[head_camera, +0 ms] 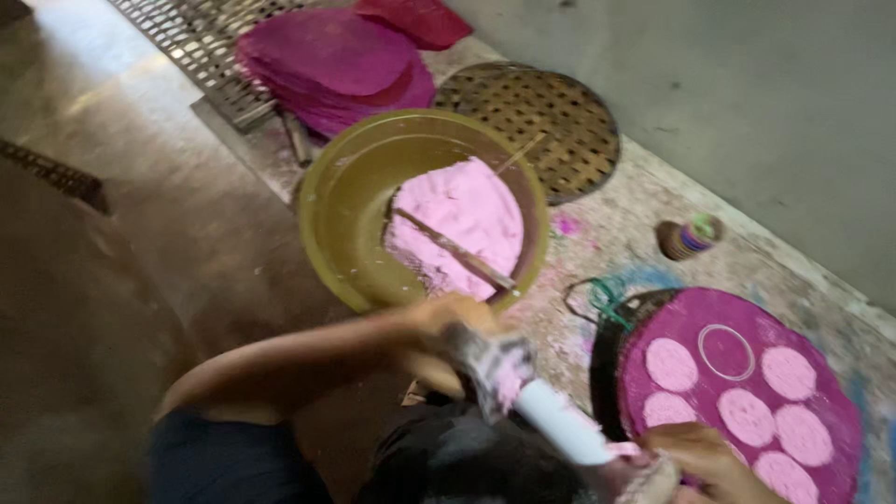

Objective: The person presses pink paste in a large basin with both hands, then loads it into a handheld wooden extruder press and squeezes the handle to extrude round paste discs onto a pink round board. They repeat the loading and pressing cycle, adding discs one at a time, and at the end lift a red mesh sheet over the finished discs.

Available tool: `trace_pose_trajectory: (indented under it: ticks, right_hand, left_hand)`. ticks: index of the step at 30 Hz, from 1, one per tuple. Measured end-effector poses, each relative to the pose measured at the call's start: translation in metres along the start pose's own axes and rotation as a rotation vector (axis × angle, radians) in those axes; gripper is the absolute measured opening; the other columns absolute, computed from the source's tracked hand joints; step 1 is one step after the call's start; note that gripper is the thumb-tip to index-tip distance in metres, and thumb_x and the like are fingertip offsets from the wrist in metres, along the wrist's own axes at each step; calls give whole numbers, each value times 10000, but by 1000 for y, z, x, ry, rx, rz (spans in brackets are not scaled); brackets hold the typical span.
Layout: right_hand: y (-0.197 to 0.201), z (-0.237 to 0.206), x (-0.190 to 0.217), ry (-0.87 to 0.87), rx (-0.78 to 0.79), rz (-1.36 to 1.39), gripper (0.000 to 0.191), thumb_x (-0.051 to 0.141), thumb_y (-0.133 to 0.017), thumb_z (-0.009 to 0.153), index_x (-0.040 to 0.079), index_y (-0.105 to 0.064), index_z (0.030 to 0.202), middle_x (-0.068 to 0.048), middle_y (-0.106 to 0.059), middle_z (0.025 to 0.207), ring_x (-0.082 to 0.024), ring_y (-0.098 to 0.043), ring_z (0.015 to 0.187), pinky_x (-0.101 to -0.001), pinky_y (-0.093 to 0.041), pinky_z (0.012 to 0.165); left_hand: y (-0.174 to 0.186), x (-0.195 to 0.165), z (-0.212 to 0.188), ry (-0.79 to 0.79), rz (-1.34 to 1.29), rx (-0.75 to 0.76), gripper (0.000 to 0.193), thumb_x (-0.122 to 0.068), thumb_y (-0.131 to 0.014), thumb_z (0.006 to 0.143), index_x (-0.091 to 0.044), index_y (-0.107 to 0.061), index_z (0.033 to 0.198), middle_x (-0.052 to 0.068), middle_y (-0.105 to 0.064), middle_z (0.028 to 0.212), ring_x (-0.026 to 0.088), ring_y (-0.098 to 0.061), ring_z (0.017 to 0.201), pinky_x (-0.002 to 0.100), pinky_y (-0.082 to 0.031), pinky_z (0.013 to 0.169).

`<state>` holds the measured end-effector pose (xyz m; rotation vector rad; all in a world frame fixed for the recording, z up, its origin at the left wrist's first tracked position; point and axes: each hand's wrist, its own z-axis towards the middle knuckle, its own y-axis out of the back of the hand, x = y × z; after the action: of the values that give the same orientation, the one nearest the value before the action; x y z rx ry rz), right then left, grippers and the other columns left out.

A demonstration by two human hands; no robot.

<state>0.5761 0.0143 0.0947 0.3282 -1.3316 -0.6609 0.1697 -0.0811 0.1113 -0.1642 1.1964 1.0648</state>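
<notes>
A: Logging hands. Left hand is closing its fingers around the upper end of a white tube smeared with pink paste; grip is blurred but wrapped.

B: And the right hand?

A: It is sitting at the tube's lower end, beside the purple round tray. Whether its fingers are closed, I cannot tell; motion blur.

B: Tube orientation?

A: Long axis is running diagonally, from the left hand down toward the right hand and the tray. Pink discs and a thin ring are lying on the tray.

B: Paste source?

A: Yellow-green basin is holding pink paste, just above the left hand; a stick is resting across it. Left hand is nearer.
</notes>
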Motion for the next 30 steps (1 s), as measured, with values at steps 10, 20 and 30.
trace_pose_trajectory:
  ticks: [10, 20, 30]
  right_hand:
    - [49, 243, -8, 416, -26, -1424, 332, 204, -764, 851, 133, -715, 1172, -44, -692, 975, -210, -650, 907, -382, -507, 772]
    - [-64, 354, -123, -700, 262, -962, 410, 167, -570, 950, 19, -493, 1325, -199, -693, 1050, -380, -718, 903, -488, -584, 727]
    - [-106, 397, -105, -526, 652, -1058, 498, 107, -476, 1018, 69, -424, 1511, -131, -729, 892, -293, -755, 755, -409, -605, 586]
  left_hand:
    - [53, 100, -138, 862, -881, -350, 294, -241, -704, 901, -71, -727, 1140, 77, -741, 1063, 189, -675, 912, 339, -546, 819]
    - [96, 98, -175, 425, 262, -1107, 391, -134, -715, 947, -45, -592, 1307, 98, -640, 1231, 211, -623, 1113, 355, -498, 964]
    - [94, 92, -165, 297, 483, -1314, 552, -103, -853, 889, -9, -577, 1359, 150, -603, 1423, 245, -633, 1277, 359, -499, 1106]
